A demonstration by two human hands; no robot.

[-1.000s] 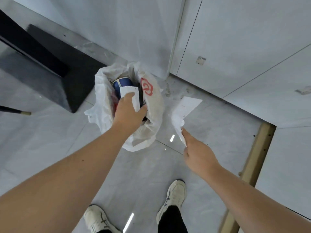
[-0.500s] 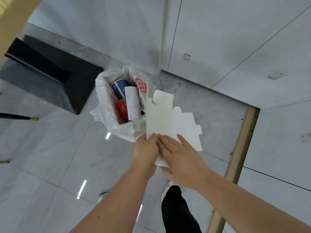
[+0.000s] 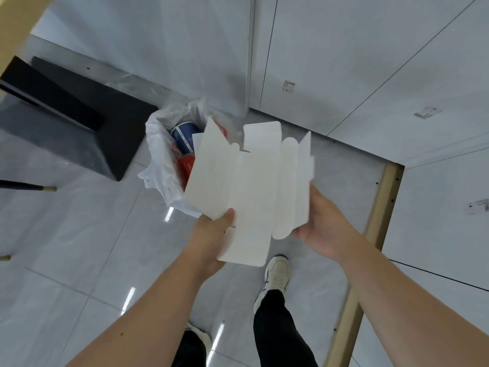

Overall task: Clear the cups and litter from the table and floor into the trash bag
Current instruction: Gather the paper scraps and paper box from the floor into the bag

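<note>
Both hands grip an unfolded white carton blank (image 3: 251, 186): left hand (image 3: 211, 234) pinches its lower-left edge, right hand (image 3: 322, 229) its right flap. Light, stiff, creased card; beyond the grips sits the trash bag (image 3: 161, 160).

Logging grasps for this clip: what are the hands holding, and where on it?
A flattened white carton, held by both: left hand grips its lower left edge, right hand its lower right edge.
</note>
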